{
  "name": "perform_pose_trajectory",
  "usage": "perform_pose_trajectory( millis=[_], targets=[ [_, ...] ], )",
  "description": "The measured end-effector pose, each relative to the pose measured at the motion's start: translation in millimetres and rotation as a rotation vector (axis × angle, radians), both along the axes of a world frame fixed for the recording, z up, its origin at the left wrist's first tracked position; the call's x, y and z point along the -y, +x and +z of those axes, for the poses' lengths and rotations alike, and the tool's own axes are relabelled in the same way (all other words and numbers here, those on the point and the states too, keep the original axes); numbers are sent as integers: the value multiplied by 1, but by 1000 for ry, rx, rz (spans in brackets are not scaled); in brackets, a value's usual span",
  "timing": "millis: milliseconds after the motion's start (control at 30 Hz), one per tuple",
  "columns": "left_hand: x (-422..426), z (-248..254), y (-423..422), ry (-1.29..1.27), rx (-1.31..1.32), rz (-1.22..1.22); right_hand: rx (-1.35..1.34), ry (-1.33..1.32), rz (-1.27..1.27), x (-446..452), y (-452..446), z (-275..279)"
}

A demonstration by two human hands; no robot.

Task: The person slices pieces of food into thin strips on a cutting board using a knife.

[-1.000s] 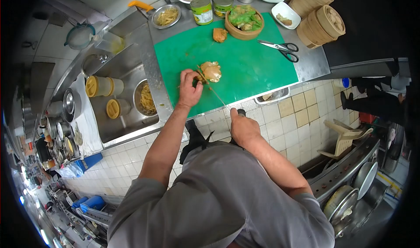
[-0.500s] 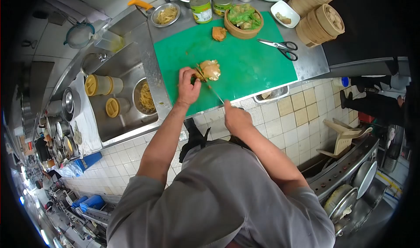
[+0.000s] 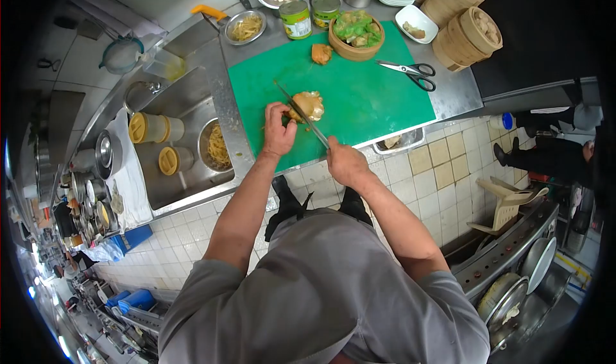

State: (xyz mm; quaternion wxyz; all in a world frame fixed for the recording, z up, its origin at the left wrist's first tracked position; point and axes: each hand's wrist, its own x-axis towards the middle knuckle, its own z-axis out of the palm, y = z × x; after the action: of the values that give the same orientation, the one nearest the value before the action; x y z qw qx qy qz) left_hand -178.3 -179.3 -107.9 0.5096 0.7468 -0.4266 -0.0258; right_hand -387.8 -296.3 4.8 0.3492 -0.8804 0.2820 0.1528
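Note:
A glossy light-brown lump of food (image 3: 309,105), perhaps a pickled vegetable, lies on the green cutting board (image 3: 366,101). The curled fingers of my left hand (image 3: 279,133) press on its left side. In my right hand (image 3: 348,165) is the handle of a long knife (image 3: 312,126), whose blade runs diagonally across the lump close to my left fingertips. A few small scraps lie by the blade. Farther back on the board are a smaller orange-brown piece (image 3: 321,53) and a bamboo steamer (image 3: 355,51) of green leaves. Black-handled scissors (image 3: 410,72) rest at the right.
Left of the board, a sink (image 3: 186,187) holds yellow-lidded containers (image 3: 146,127) and a colander of yellowish strips (image 3: 218,147). Along the back stand tins (image 3: 296,21), bowls and a white dish (image 3: 416,24). Stacked steamers (image 3: 467,40) occupy the right corner. Another person's legs (image 3: 539,152) show at far right.
The knife has swung up and forward, its blade now lying across the lump beside my left fingers. My right hand has shifted slightly; my left hand stays on the lump.

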Motion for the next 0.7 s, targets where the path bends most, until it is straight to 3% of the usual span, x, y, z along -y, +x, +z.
perform_pose_trajectory(
  millis=[400, 700],
  targets=[
    [0, 0, 1, -10, 34, 6, -160, -139, 104, -19, -44, 65],
    [1, 3, 0, 3, 47, -2, -124, -132, 81, -25, -42, 47]
  ],
)
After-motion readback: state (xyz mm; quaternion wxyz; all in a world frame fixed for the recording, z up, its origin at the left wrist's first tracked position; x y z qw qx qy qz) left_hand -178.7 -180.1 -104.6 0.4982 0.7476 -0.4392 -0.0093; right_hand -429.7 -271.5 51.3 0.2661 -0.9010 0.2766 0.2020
